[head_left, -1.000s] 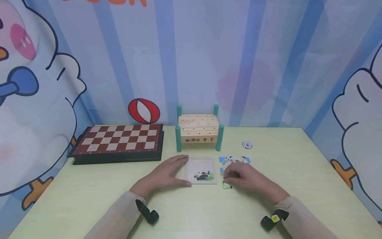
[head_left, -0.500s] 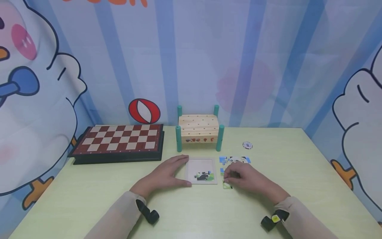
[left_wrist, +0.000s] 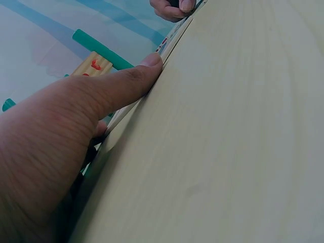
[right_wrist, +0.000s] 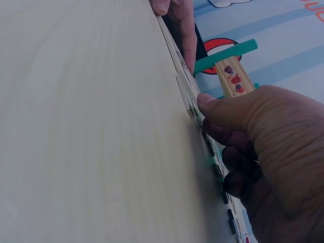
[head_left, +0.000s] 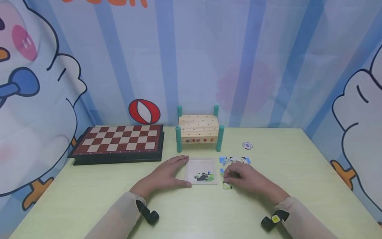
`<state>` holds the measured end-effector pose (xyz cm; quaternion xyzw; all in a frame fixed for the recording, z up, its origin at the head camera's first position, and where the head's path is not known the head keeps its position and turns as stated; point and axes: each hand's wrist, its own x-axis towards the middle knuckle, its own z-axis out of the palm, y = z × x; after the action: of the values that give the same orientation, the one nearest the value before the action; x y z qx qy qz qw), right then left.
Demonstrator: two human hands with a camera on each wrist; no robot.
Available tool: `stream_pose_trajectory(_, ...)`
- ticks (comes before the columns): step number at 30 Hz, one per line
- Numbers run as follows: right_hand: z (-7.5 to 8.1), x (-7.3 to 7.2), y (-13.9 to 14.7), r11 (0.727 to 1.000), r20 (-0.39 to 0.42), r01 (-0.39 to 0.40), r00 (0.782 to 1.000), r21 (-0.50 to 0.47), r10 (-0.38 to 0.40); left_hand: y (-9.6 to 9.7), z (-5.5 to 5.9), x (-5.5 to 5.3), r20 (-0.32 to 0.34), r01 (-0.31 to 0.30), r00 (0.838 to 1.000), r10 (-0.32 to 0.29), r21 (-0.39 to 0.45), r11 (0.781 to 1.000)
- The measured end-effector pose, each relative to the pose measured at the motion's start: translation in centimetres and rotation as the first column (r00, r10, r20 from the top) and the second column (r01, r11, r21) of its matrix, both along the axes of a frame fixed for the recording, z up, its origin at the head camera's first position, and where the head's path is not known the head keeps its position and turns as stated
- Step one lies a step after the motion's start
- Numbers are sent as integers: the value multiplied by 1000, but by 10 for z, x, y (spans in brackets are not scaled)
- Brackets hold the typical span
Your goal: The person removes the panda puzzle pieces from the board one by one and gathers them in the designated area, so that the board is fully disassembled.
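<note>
A small pale jigsaw tray (head_left: 197,166) lies flat on the table, with a few joined panda pieces (head_left: 204,176) in its lower right corner. My left hand (head_left: 164,174) spans the tray's left side and holds it, thumb at the near edge and fingers at the far edge. The thumb (left_wrist: 144,71) shows against that edge in the left wrist view. To the right of the tray, my right hand (head_left: 246,177) pinches a green and white puzzle piece (head_left: 227,186) between thumb and curled fingers. Beyond it lie several panda pieces (head_left: 235,160), partly hidden by the hand.
A chessboard box (head_left: 119,139) stands at the back left. Behind the tray is a small wooden stand (head_left: 198,126) with green posts. A round patterned chip (head_left: 247,145) lies at the right. A printed cloth (head_left: 197,66) hangs along the table's back edge.
</note>
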<state>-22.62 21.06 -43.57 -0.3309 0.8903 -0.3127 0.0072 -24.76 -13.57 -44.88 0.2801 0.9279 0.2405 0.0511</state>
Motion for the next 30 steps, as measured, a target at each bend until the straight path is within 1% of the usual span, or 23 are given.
stream_pose_trajectory(5, 1, 1, 2, 1000, 4, 11, 1000, -29, -10, 1, 0, 0, 9, -7, 1000, 7, -12, 1000)
stream_pose_trajectory(9, 1, 1, 2, 998, 3, -10, 1000, -59, 10, 1, -2, -1, 7, -8, 1000, 8, -20, 1000)
stream_pose_trajectory(14, 0, 0, -2, 996, -25, -42, 999, -81, 40, 0, -1, 0, 7, -6, 1000, 6, -11, 1000)
stream_pose_trajectory(20, 0, -3, -16, 992, -32, -87, 996, -92, 84, 0, -2, -1, 9, -6, 1000, 6, -5, 1000)
stream_pose_trajectory(25, 1, -6, -32, 988, -59, -132, 990, -84, 127, 0, -3, -1, 6, -8, 1000, 8, -6, 1000)
stream_pose_trajectory(29, 4, -9, -45, 990, -57, -130, 990, -57, 126, 0, -2, -1, 3, -6, 1000, 6, -5, 1000)
stream_pose_trajectory(30, 5, -10, -49, 992, -50, -119, 992, -50, 116, 0, -1, 0, 3, -5, 1000, 5, -5, 1000)
